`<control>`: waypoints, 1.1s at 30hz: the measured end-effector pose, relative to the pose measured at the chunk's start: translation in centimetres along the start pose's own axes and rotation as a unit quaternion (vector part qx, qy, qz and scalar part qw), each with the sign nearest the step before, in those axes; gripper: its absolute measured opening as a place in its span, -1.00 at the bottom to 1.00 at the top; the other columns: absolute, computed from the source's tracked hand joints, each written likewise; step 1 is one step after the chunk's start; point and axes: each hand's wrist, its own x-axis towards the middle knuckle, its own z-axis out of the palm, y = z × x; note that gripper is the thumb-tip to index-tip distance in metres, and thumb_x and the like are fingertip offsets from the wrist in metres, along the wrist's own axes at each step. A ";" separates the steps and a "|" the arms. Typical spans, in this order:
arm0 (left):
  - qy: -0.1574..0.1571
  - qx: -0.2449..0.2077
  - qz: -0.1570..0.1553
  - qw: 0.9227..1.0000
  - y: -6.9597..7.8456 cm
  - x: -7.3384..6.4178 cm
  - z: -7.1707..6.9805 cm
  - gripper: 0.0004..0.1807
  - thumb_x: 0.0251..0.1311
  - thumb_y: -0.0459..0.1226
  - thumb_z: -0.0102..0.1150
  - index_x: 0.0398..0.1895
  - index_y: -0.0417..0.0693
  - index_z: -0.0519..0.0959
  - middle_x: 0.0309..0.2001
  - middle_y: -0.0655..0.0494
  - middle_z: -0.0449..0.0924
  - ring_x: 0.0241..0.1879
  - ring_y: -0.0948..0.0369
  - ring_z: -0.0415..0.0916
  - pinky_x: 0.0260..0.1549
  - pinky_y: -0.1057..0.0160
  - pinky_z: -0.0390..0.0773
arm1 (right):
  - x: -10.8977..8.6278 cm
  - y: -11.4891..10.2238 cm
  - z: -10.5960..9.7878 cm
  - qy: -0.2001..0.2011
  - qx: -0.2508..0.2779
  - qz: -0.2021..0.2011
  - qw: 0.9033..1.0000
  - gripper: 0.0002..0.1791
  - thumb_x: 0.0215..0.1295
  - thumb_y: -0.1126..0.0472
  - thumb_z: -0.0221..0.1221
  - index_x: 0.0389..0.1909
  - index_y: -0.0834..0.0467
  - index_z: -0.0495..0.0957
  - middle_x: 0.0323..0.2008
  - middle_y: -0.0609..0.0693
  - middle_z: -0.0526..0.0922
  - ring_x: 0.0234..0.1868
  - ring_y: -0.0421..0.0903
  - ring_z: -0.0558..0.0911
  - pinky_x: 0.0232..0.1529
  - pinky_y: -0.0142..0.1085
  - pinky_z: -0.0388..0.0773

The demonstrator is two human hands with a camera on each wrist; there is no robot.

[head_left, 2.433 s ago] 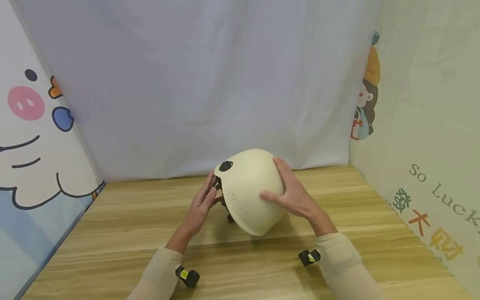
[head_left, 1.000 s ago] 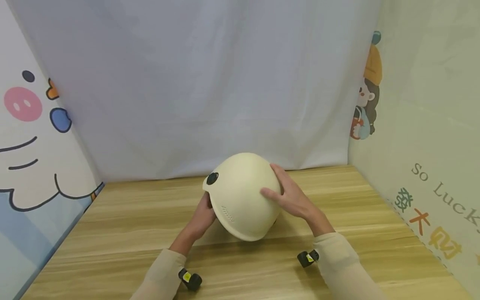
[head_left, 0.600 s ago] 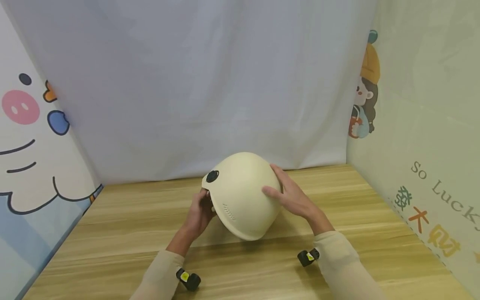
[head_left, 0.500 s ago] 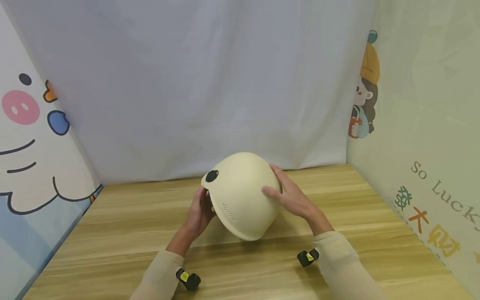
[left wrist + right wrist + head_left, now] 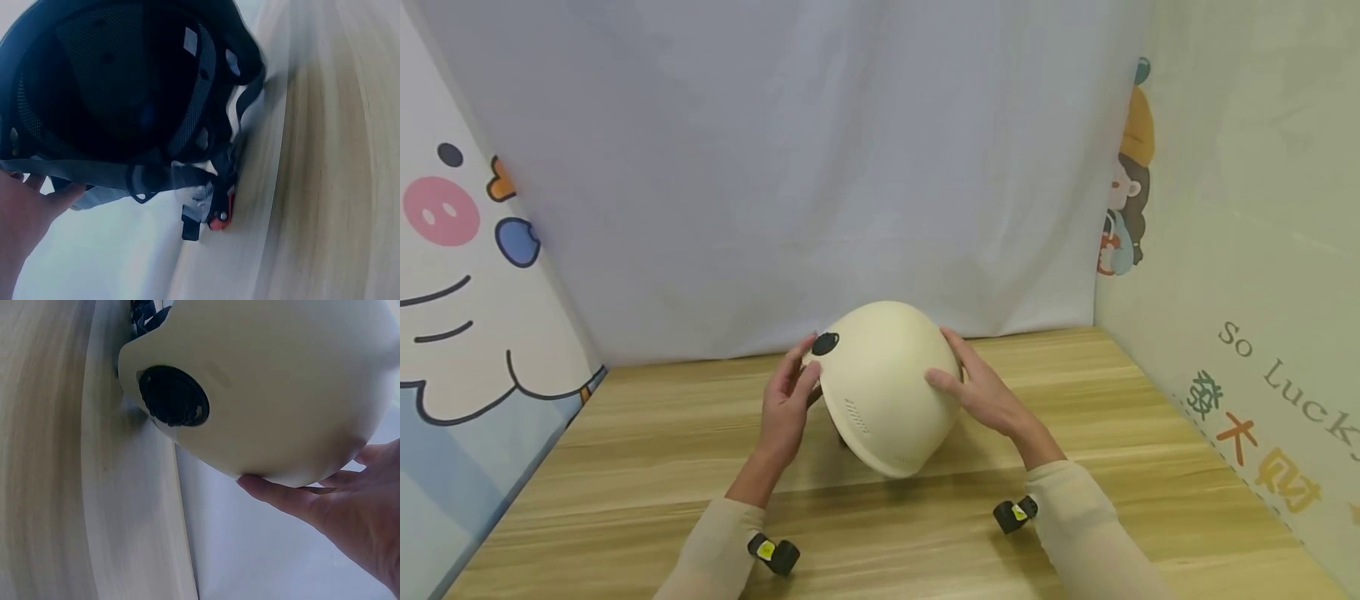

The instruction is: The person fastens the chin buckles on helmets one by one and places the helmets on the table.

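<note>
A cream helmet (image 5: pixel 895 383) lies tilted on the wooden table, its opening facing left. A round black vent (image 5: pixel 826 343) sits near its rim. My left hand (image 5: pixel 782 408) holds the rim beside that vent, thumb and fingers at the edge. Spread over the shell's right side, my right hand (image 5: pixel 988 396) grips it, thumb in front and fingers at the top. The left wrist view shows the dark padded lining (image 5: pixel 119 81), a black strap (image 5: pixel 106 174) near the left thumb, and a buckle with a red part (image 5: pixel 222 215) hanging low.
Around the helmet stretches the wooden table (image 5: pixel 670 467). A pale curtain (image 5: pixel 820 183) hangs behind its back edge, and printed panels with cartoon figures stand at left and right. Each sleeve carries a small black wrist camera (image 5: pixel 775 554).
The helmet has shifted left and turned slightly. My left hand reached under the rim, then came back out and up beside the black vent. The right hand kept its hold on the shell.
</note>
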 end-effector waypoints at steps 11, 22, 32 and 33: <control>-0.108 0.034 0.016 0.993 0.8 -0.2 -0.7 -0.06 0.23 -0.42 0.20 0.58 0.01 -0.09 0.56 0.10 -0.06 0.52 0.11 -0.02 0.44 -0.09 -0.01 | 0.1 -0.1 0.2 0.003 0.003 0.003 1.000 -0.15 0.35 -0.17 0.08 0.55 -0.09 -0.08 0.53 0.13 -0.01 0.48 0.26 0.10 0.23 0.34 0.26; -0.089 0.062 0.007 0.994 1.1 -0.2 0.0 -0.01 0.23 -0.41 0.20 0.58 -0.02 -0.19 0.54 -0.01 0.02 0.49 0.02 0.06 0.40 -0.02 0.11 | 0.4 -1.6 1.0 0.037 -0.076 -0.057 0.995 0.09 0.15 -0.21 0.26 0.58 -0.12 -0.15 0.58 -0.01 -0.14 0.53 0.15 0.03 0.30 0.30 0.20; -0.118 0.095 0.041 0.988 1.0 -0.3 0.5 0.19 0.13 -0.34 0.36 0.59 0.17 -0.33 0.59 0.08 -0.20 0.55 0.12 -0.18 0.45 -0.09 -0.02 | 0.3 -1.4 0.8 0.042 -0.074 -0.047 0.995 0.07 0.14 -0.22 0.26 0.57 -0.13 -0.12 0.56 0.00 -0.05 0.46 0.20 0.17 0.18 0.30 0.35; -0.121 0.094 0.043 0.987 0.9 -0.4 0.5 0.23 0.11 -0.34 0.37 0.58 0.19 -0.38 0.59 0.08 -0.24 0.55 0.11 -0.20 0.45 -0.11 -0.02 | 0.3 -1.3 0.8 0.042 -0.072 -0.049 0.995 0.07 0.14 -0.22 0.26 0.57 -0.12 -0.12 0.56 0.01 -0.05 0.47 0.20 0.17 0.18 0.30 0.35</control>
